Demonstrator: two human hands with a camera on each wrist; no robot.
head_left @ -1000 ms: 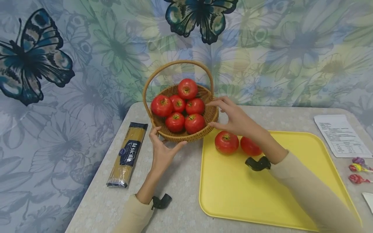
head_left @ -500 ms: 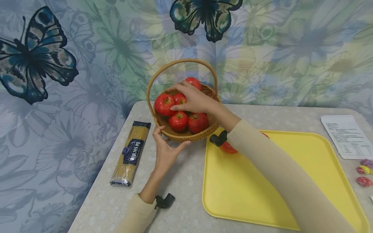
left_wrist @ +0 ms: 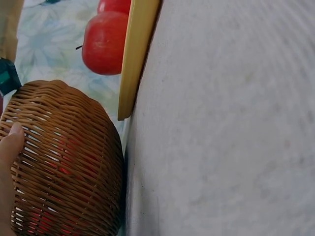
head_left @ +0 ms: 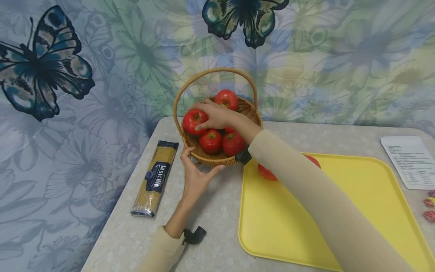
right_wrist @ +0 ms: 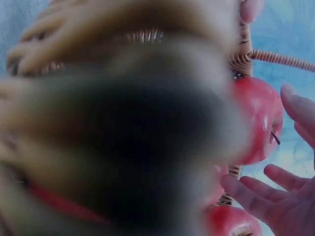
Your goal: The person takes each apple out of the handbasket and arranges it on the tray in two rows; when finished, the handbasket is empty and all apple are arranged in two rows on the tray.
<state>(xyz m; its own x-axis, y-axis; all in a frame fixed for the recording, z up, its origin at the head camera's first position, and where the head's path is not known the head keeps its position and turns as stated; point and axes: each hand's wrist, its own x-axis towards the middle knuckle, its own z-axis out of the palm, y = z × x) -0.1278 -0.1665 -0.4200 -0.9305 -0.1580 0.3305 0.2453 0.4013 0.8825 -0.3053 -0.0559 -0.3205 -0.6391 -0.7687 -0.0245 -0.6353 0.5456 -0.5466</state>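
The bench point(head_left: 217, 230) carries, in descending size, a yellow tray point(head_left: 340, 211), a wicker basket point(head_left: 249, 113) and a pasta packet point(head_left: 154, 177). The tray lies at the person's right with two tomatoes point(head_left: 266, 172) at its far left corner, largely hidden by the sleeve. The basket stands just beside that corner, holding several tomatoes under an upright hoop handle.

The right hand point(head_left: 217, 115) reaches into the basket, fingers spread and relaxed over the left tomato point(head_left: 193, 121), touching it. A closed grip is not shown; the right wrist view is mostly blurred but shows the fingers apart. The left hand point(head_left: 195, 177) braces the basket's near wall from outside, thumb and fingers wide around the weave.

Risk, as judged: the tomato sits near the rim, so a shallow grip could let it roll over the edge onto the bench. The forearm crosses close to the handle; lifting carelessly could catch it and tip the basket, should the bracing hand slacken.
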